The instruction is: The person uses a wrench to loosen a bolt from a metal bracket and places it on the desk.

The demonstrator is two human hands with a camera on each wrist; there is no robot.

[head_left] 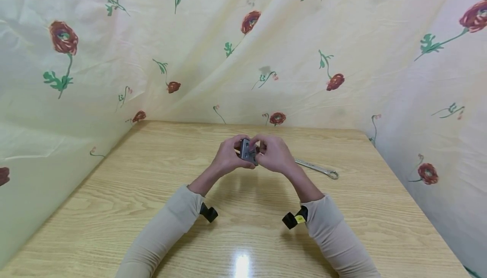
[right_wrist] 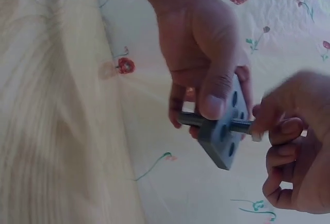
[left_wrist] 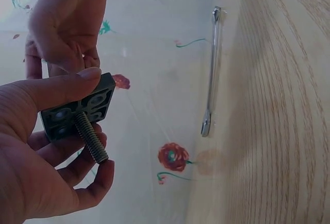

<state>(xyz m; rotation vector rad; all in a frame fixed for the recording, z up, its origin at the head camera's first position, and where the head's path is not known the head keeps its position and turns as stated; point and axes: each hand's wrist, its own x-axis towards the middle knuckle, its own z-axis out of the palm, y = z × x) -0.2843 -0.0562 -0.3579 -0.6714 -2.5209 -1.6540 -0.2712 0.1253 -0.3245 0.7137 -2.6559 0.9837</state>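
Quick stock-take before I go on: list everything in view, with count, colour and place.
metal plate: one, grey, with round holes, held above the table between both hands.
bolt: one, grey, threaded, passing through a hole in the plate.
wrench: one, silver, lying flat on the table to the right of the hands.
table: one, light wood grain, under the hands.
cloth backdrop: cream with red flowers and green stems, hung behind and at both sides of the table.
wrist cameras: two, black, one strapped at each wrist.
sleeves: two, beige, on the forearms.
left hand: grips the plate's edge.
right hand: pinches the bolt's end at the plate.
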